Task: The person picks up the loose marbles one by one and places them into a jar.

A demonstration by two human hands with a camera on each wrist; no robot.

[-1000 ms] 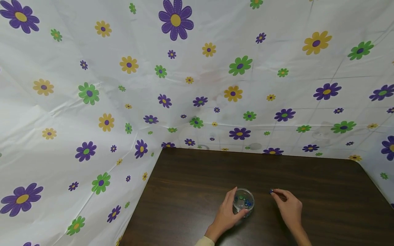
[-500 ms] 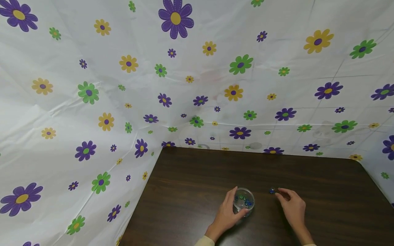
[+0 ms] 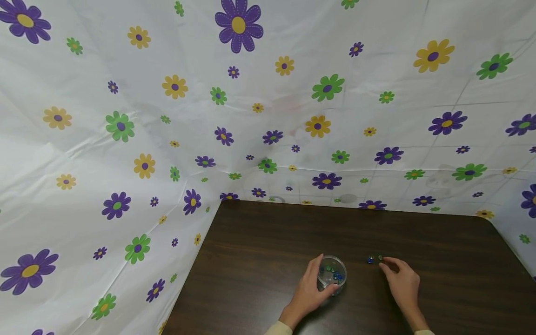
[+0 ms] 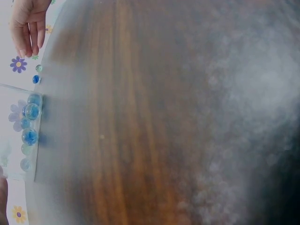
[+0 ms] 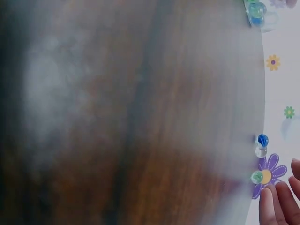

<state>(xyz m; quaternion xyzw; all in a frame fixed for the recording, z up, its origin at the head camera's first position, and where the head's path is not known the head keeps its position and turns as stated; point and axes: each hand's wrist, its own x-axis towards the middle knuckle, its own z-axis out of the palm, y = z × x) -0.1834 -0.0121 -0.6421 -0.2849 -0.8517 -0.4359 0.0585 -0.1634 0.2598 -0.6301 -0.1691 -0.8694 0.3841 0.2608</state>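
My left hand (image 3: 309,291) grips the side of a clear round jar (image 3: 344,281), thumb and fingers around it. Blue and green marbles (image 3: 337,276) lie in the jar's bottom; the left wrist view shows several blue marbles (image 4: 29,136) through its wall. To the right of the jar, a blue marble (image 5: 263,140) and a clear marble (image 5: 260,151) lie close together on the table. A green marble (image 5: 257,176) sits a little apart from them, right at the fingertips of my right hand (image 3: 403,283). That hand's fingers are relaxed, and its thumb and index finger stand apart.
The dark wood table (image 3: 259,251) has its rounded far right corner in view. A white sheet with printed flowers (image 3: 268,93) hangs behind the table and along its left side, with more of it at the right.
My right hand has drawn back to the right from the blue marble, leaving the blue and clear marbles uncovered, then the green one. My left hand and the jar have stayed in place.
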